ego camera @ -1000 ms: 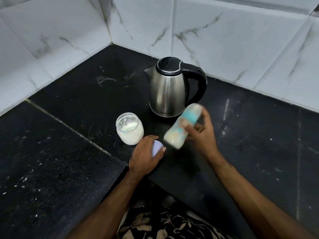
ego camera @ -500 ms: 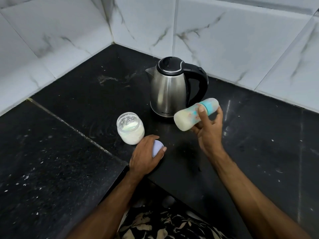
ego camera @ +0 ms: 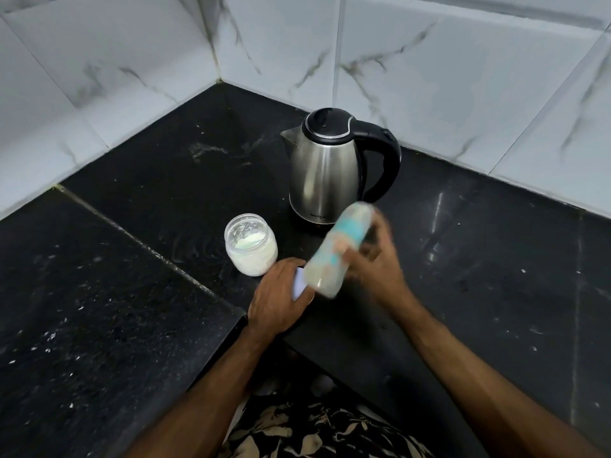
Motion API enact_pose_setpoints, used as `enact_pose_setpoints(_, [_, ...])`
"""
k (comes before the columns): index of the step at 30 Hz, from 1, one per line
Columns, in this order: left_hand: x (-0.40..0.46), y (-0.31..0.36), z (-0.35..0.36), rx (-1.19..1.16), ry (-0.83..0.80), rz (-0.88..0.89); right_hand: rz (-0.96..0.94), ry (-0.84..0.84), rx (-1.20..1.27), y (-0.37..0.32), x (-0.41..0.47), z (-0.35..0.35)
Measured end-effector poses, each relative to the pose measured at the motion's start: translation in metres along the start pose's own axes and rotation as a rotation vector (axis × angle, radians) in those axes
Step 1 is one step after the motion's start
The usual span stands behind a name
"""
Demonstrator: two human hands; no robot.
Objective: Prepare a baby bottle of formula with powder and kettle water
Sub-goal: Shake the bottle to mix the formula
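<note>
My right hand [ego camera: 375, 262] grips a baby bottle [ego camera: 334, 251] with a teal collar and milky liquid inside. The bottle is tilted, base toward me, and blurred by motion. It hangs above the counter in front of the steel kettle [ego camera: 325, 170], which has a black lid and handle. An open glass jar of white powder [ego camera: 250, 244] stands left of the kettle. My left hand [ego camera: 277, 300] rests on the counter beside the jar, fingers closed around a pale lilac lid [ego camera: 300, 282].
The black stone counter [ego camera: 496, 276] fills a corner of white marbled wall tiles [ego camera: 429, 71]. Its front edge notches inward just below my left hand. White specks lie on the left counter section. Patterned fabric shows at the bottom.
The bottle swung from lying sideways and higher by the kettle down to a steep tilt near my left hand, as in a shaking motion. My left hand stayed put.
</note>
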State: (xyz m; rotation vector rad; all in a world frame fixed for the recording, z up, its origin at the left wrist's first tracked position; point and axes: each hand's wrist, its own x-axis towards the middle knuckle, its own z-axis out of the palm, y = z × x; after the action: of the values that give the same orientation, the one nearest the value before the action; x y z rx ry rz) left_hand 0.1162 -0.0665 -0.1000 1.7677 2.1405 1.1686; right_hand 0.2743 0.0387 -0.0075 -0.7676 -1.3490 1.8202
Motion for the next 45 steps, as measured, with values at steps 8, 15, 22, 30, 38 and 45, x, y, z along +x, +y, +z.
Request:
enact_pose_setpoints(8, [-0.007, -0.010, 0.010, 0.064, -0.018, -0.124, -0.001, 0.238, 0.192, -0.011, 0.017, -0.009])
enact_pose_setpoints(15, [-0.001, -0.013, 0.007, 0.086, -0.107, -0.015, 0.001, -0.182, -0.149, 0.004, -0.007, -0.002])
enact_pose_setpoints(22, [-0.005, -0.006, 0.008, 0.071, -0.004, -0.103, 0.004, 0.196, 0.166, -0.008, 0.012, -0.010])
enact_pose_setpoints(30, [-0.005, -0.007, 0.007, 0.071, -0.030, -0.120, 0.007, 0.158, 0.105, -0.005, 0.012, -0.010])
enact_pose_setpoints(38, [-0.002, -0.008, 0.004, 0.044, -0.124, -0.040, 0.034, -0.167, -0.094, 0.013, -0.015, -0.001])
enact_pose_setpoints(45, [-0.006, -0.008, 0.009, 0.086, -0.043, -0.135, 0.014, 0.192, 0.172, -0.007, 0.012, -0.012])
